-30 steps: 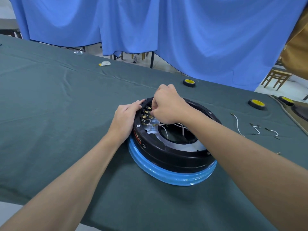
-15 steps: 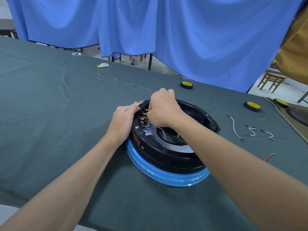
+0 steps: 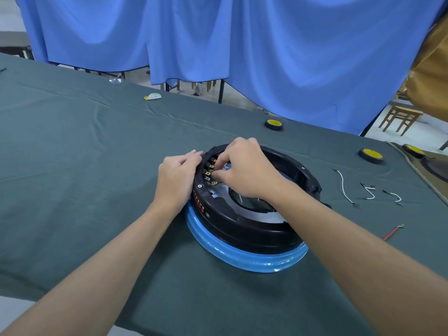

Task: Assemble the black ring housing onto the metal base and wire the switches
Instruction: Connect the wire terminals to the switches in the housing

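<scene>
1. One black ring housing (image 3: pixel 254 221) sits on the metal base (image 3: pixel 219 194) near the middle of the green-clothed table (image 3: pixel 72 166). A blue-wrapped rim (image 3: pixel 242 259) shows underneath.
2. The left hand (image 3: pixel 179 177) is at the housing's outer left wall, its fingers bent over the top edge and gripping it.
3. The right hand (image 3: pixel 244 170) reaches inside the ring with its fingers curled. Thumb and forefinger tips are drawn together at the switches' brass terminals (image 3: pixel 209 172); whether they pinch a wire end, I can't tell.
4. Three white wires (image 3: pixel 343 184) lie loose to the right, well apart from the housing, and one red wire (image 3: pixel 392 232) lies nearer the person.
5. Three yellow-topped discs (image 3: pixel 274 124) sit along the far and right side of the table.
6. One white scrap (image 3: pixel 152 96) lies at the far edge. Behind it hangs a blue curtain (image 3: pixel 291 57), with one wooden stool (image 3: pixel 400 118) beyond.
</scene>
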{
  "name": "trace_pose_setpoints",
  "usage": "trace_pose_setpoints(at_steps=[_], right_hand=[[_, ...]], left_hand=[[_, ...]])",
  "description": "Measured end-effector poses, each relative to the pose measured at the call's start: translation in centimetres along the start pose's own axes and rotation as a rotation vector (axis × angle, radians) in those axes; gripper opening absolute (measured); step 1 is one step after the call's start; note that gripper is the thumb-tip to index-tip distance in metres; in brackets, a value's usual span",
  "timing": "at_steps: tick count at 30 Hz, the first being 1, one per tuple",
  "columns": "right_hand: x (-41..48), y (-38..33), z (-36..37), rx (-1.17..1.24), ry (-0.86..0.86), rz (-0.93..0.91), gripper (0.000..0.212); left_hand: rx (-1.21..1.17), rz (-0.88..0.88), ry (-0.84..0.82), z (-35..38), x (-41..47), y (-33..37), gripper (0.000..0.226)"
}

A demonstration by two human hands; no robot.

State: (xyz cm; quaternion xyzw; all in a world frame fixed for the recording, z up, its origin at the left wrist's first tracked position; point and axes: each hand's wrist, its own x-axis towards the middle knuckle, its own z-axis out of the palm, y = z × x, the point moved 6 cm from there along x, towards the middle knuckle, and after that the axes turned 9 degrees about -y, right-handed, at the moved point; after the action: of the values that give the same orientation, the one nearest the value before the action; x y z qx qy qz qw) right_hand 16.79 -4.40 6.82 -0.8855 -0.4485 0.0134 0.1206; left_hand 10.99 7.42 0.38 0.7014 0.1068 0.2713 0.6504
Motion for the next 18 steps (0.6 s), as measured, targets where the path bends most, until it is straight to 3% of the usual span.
trace_pose_setpoints(at_steps=[4,11,18], right_hand=[[0.1,0.3,-0.4,-0.034,-0.006,-0.039,0.01],[0.6,-0.7,-1.1,-0.158,-0.099,-0.13,0.008],[0.3,-1.6,-1.5,-0.205,-0.081,-0.13,0.008]], left_hand=[[0.134,0.043,0.033,-0.4,-0.6,0.2,0.057],[0.146,0.02,0.013,-0.4,-0.8,0.5,0.056],[0.198,-0.025,0.011,-0.6,-0.7,0.3,0.056]])
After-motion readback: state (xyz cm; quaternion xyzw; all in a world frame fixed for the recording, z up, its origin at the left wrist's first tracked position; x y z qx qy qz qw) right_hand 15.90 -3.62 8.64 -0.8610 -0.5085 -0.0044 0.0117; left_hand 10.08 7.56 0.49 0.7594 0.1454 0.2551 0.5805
